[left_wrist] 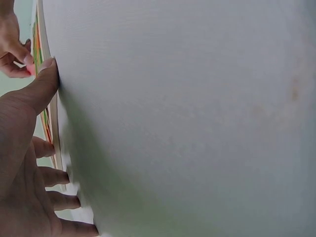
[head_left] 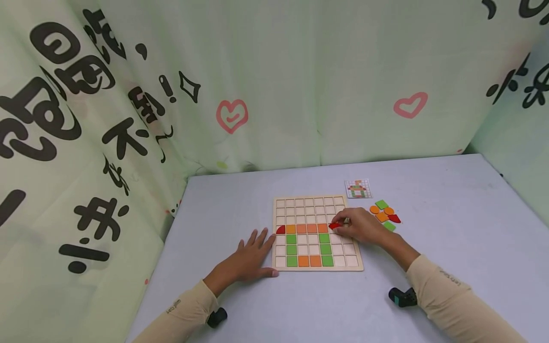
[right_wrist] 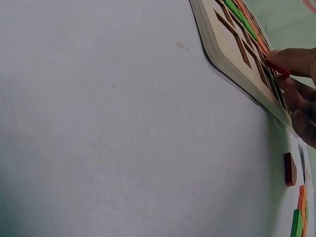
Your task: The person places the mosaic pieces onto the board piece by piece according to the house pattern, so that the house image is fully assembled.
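A wooden grid board (head_left: 302,207) lies on the table, with green squares, a row of orange squares and one red rounded piece (head_left: 280,229) set in its cells. My right hand (head_left: 360,226) pinches a second red piece (head_left: 334,226) between thumb and fingers, over the cell at the right end of the orange row. In the right wrist view that red piece (right_wrist: 277,68) sits just at the board's surface. My left hand (head_left: 250,259) lies with spread fingers against the board's left edge; its thumb (left_wrist: 45,84) touches the board's side.
Right of the board lies a loose group of pieces: orange circles (head_left: 374,209), an orange square (head_left: 381,217), green squares (head_left: 381,204) and a red piece (head_left: 394,218). Behind them is a small pattern card (head_left: 358,188). A printed curtain (head_left: 279,85) hangs behind the table.
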{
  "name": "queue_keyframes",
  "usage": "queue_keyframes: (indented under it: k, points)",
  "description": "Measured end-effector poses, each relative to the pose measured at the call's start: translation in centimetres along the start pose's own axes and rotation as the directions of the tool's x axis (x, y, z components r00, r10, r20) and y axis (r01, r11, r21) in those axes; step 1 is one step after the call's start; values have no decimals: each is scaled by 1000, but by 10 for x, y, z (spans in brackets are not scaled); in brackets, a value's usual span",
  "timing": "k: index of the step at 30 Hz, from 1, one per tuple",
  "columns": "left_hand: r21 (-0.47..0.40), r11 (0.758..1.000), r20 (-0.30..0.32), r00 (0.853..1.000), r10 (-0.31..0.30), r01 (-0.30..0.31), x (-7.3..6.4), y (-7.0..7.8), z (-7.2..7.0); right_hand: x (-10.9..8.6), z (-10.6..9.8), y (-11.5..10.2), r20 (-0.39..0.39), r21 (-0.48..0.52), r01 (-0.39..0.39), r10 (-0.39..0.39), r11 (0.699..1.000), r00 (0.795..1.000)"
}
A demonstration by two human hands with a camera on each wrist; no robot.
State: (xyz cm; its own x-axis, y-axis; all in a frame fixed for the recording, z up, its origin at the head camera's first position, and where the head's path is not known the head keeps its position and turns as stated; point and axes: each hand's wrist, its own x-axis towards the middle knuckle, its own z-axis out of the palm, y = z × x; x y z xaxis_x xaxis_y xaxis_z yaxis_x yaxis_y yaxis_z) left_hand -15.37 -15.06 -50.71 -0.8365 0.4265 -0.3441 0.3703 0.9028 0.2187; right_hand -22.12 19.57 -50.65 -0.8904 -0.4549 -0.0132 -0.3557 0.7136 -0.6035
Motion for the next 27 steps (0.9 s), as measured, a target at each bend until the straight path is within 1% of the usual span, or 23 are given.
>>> queue_keyframes:
  k: [7,9,16,23,27]
  points:
    - [5,1000,-3,1000,5,-5,0,0,-1,-2,-8,-1,65,24,13,-15,1000,998]
    - [6,1000,-2,1000,4,-4,0,1,0,-2,-9,-1,70,24,7,-8,1000,998]
    - [12,1000,1,1000,4,-4,0,2,-3,-1,-6,-2,54,-4,-27,28,1000,998]
    - [22,1000,0,1000,-4,4,1,2,-1,0,-2,-5,28,-29,-47,48,998,998]
    - [18,1000,1,1000,-7,7,1,1,-1,1,0,-7,23,-41,-71,72,997,997]
